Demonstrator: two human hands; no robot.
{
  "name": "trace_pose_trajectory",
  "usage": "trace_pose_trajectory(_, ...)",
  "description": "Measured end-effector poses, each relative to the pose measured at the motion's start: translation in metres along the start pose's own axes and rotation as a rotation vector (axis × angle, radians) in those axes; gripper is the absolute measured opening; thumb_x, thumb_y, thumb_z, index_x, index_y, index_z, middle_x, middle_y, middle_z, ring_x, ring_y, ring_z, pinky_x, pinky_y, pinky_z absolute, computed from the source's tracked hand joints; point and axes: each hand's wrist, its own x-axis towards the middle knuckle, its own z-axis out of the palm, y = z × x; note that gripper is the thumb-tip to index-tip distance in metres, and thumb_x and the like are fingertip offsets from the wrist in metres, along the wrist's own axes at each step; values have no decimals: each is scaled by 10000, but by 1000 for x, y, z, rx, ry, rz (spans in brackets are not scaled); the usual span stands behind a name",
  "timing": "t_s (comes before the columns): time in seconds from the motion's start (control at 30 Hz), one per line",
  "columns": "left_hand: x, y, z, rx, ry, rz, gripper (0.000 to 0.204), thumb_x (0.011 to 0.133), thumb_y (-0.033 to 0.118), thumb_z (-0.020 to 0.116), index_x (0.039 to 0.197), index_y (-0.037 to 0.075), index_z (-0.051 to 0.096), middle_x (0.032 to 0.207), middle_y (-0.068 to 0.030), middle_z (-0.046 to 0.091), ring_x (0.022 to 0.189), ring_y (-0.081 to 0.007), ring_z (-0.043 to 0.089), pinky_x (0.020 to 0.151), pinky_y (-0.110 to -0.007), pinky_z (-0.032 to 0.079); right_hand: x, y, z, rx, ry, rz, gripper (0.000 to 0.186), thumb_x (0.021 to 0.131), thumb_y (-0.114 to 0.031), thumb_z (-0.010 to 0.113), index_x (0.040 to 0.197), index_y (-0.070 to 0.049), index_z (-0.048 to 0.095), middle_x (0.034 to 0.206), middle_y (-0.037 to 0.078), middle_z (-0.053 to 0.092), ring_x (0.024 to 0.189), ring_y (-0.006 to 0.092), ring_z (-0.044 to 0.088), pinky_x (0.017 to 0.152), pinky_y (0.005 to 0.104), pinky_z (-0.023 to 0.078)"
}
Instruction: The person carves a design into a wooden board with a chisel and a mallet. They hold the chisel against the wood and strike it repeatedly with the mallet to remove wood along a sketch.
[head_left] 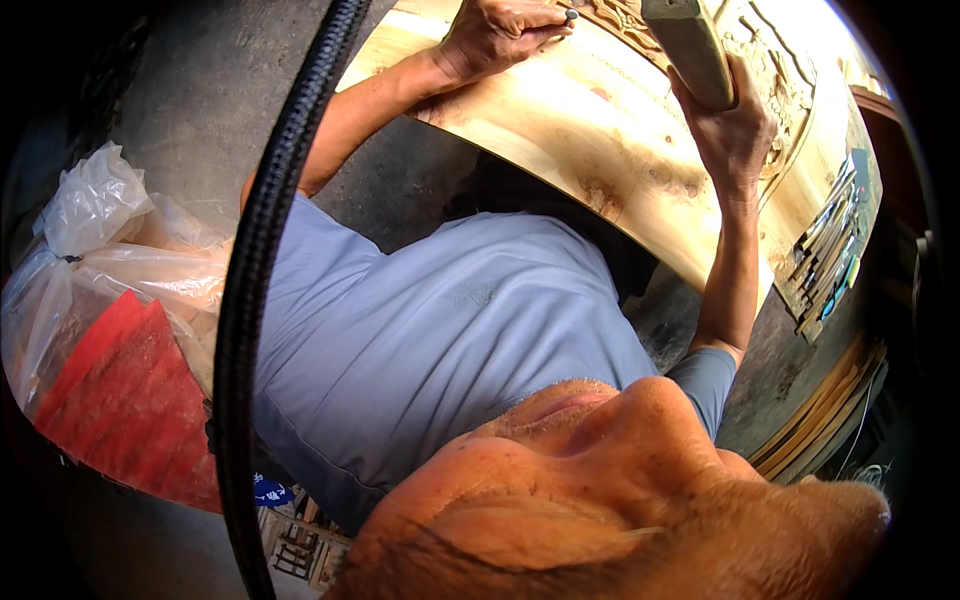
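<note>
Carved board [570, 115] lies below, left hand [496, 32] gripping a round-ended tool [571, 15], right hand [736, 128] gripping a mallet [695, 50].

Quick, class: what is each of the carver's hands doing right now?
Left hand: closed, gripping a slim, round-ended tool; its far end isn't visible.
Right hand: closed, holding a block-shaped mallet.

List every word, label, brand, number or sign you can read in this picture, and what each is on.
None can be read.
Blue piece with white marks, lower left: too small to tell whether the marks are lettering.
Wooden board: carved ornament, no lettering I can make out.
Block-shaped tool in the right hand: no legible marking.
</note>
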Motion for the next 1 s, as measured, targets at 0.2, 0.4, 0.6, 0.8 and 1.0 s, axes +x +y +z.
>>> trace_pose_trajectory(0.2, -4, -1, 3, -29, -26, -21, 105, 806, 177, 841, 782, 101, 773, 884, -27, 790, 738, -215, 755, 629, -354, 606, -3, -1, 3, 80, -85, 28, 505, 822, -395, 875, 1193, -135, 654, 988, 123, 778, 866, 265, 781, 719, 372, 631)
trace_pose_trajectory(0.4, 4, 7, 3, -17, 21, -100, 94, 837, 155, 813, 921, 113, 813, 888, -69, 779, 756, -240, 748, 669, -359, 599, -7, 5, 16, -141, 29, -59, 563, 793, -371, 891, 1236, -120, 652, 945, 144, 776, 833, 285, 782, 713, 369, 635)
trace_pose_trajectory(0.6, 9, 11, 0, -117, -36, -215, 126, 849, 155, 802, 965, 112, 821, 858, -110, 760, 724, -282, 731, 661, -392, 586, 4, 17, 6, -131, 322, -193, 604, 759, -315, 912, 1249, -60, 668, 929, 139, 786, 744, 222, 778, 646, 319, 641)
trace_pose_trajectory(0.8, 14, 12, -3, -156, -41, -230, 81, 857, 129, 778, 918, 77, 791, 795, -126, 724, 671, -300, 703, 637, -407, 571, 8, 10, 22, -50, 166, -262, 289, 880, -85, 763, 1133, -40, 630, 819, 99, 720, 648, 138, 688, 522, 275, 588)
trace_pose_trajectory(1.0, 13, 19, -7, -201, -71, -268, 91, 850, 128, 767, 862, 51, 720, 728, -132, 673, 709, -329, 693, 662, -429, 560, 21, 12, 13, -326, 108, -205, 274, 891, -221, 757, 1111, -126, 625, 767, 72, 709, 612, 195, 688, 515, 325, 564)
